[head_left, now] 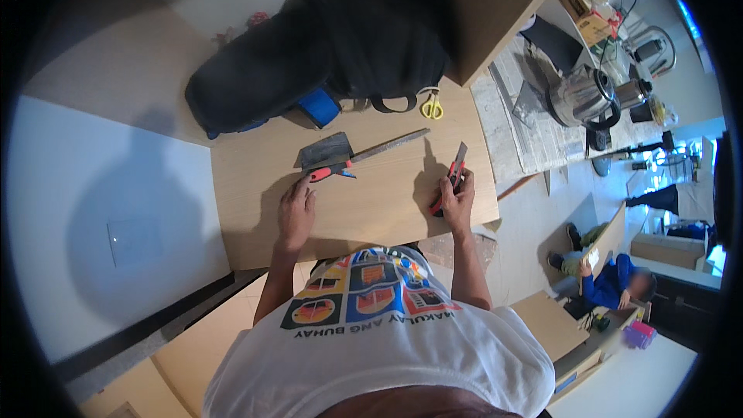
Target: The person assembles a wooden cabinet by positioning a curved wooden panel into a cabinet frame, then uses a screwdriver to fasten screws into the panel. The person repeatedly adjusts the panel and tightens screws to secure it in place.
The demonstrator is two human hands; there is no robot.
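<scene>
My right hand (458, 200) is closed round a red and black utility knife (454, 178), its blade out and pointing away from me above the right side of the wooden tabletop (371, 213). Toward the tabletop's left, my left hand (296, 213) rests with fingers loosely apart, the tips close to the red and black handle of a long grey file (391, 144). Whether they touch that handle I cannot tell. Behind the handle lies a dark, flat rectangular piece (326, 150). A small blue object (347, 175), too small to name, is beside the handle.
A large black bag (325, 46) fills the back, with yellow-handled scissors (432, 107) at its right. Wooden panels and a white wall (116, 209) enclose the left. A cluttered counter with a metal jug (580, 97) stands right. Lower right, a person in blue (611, 282) holds a board.
</scene>
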